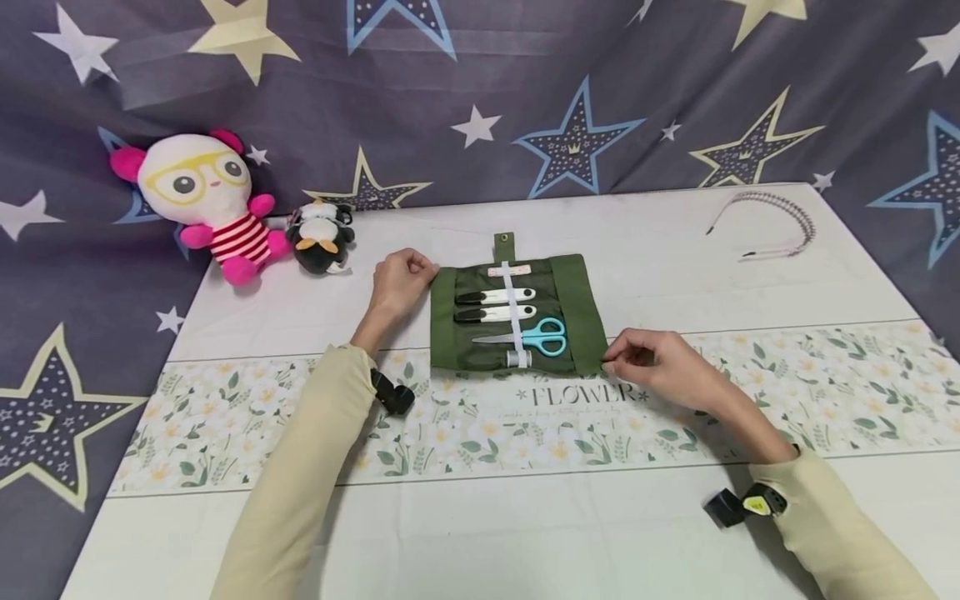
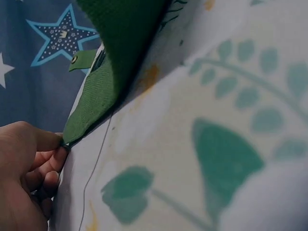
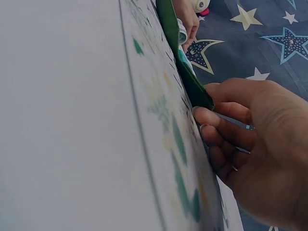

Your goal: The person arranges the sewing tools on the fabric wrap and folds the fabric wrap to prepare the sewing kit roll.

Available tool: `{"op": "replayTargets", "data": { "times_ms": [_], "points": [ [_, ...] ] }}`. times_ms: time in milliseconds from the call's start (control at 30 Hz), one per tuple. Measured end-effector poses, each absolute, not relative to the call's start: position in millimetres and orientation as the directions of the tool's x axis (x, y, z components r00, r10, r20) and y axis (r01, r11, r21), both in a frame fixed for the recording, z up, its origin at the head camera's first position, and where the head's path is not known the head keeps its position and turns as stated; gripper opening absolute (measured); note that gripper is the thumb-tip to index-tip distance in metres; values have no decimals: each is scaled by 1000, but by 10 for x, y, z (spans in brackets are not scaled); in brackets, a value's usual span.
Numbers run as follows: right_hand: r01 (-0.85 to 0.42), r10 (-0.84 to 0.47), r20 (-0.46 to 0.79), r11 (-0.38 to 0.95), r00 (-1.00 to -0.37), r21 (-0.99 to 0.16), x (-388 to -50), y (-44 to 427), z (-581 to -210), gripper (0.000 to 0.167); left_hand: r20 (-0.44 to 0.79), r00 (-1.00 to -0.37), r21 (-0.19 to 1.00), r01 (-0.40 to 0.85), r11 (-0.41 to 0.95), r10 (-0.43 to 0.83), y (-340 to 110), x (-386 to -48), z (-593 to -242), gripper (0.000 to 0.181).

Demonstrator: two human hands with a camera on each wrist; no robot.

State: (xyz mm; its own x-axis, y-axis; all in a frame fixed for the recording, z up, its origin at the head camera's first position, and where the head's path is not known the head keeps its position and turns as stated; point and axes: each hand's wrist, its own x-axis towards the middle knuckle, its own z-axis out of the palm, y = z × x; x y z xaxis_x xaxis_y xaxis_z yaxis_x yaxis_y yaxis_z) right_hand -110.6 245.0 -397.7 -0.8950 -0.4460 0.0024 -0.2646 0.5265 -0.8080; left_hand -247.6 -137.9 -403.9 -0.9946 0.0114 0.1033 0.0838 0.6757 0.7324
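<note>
A green fabric sewing kit (image 1: 442,333) lies unfolded on the table. Under its white elastic strap (image 1: 515,304) sit blue-handled scissors (image 1: 546,337), two white-and-black thread snippers (image 1: 510,297), a spool of grey thread (image 1: 517,359) and a small pale pink strip. My left hand (image 1: 401,287) pinches the kit's far left corner between thumb and finger, as the left wrist view also shows. At the near right corner, my right hand (image 1: 660,367) pinches the fabric edge (image 3: 195,89). A snap tab (image 1: 505,247) sticks out from the kit's far edge.
Two plush toys, a pink-and-white panda (image 1: 213,200) and a small penguin (image 1: 321,237), sit at the back left. A headband (image 1: 795,221) lies at the back right. Behind the table hangs a star-patterned cloth (image 1: 420,108). A floral band (image 1: 465,450) crosses the tabletop.
</note>
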Motion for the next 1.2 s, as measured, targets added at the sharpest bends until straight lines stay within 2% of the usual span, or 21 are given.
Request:
{"op": "replayTargets", "data": {
  "times_ms": [767,1000,1100,1200],
  "points": [
    [-293,-462,22,524,-887,-800,-1048,2408,-4028,11,152,-988,727,120,676,12,-1368,-2493,-4082,18],
    [-298,-470,20,526,-883,-796,-1058,2402,-4017,8,135,-991,677,92,730,0,-1394,-2382,-3996,28],
    [-305,-474,17,539,-881,-785,-1060,2396,-4005,8,167,-985,638,138,758,39,-1418,-2255,-3903,32],
    [-320,-479,17,559,-878,-765,-1056,2391,-3985,9,204,-967,621,249,743,154,-1444,-2066,-3792,31]
  ]
}}
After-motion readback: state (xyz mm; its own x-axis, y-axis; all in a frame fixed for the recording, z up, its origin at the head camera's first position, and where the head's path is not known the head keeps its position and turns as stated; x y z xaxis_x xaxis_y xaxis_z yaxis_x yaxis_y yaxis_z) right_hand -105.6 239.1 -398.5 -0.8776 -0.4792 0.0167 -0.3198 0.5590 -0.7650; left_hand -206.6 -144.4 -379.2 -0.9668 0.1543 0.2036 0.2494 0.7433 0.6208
